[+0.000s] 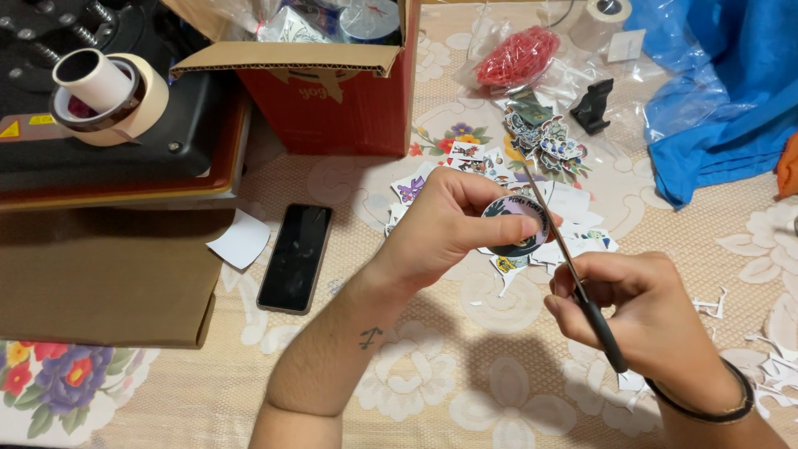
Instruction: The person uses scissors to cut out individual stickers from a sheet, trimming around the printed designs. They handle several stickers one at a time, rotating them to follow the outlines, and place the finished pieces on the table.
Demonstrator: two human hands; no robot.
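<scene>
My left hand (445,224) holds a round printed sticker (515,226) above the table, fingers curled around its left edge. Black-handled scissors (573,283) sit in my right hand (640,312), and their thin blades run up along the sticker's right edge. Under both hands lies a pile of cut-out stickers (540,137) and white paper scraps (582,241) on a beige flowered tablecloth (432,374).
A black phone (295,258) lies face up at my left. Behind it stands a red cardboard box (349,91), open. At far left, a black machine (125,125) carries tape rolls (104,96). A bag of red rubber bands (515,54), a blue plastic bag (723,91) and paper offcuts (773,357) sit right.
</scene>
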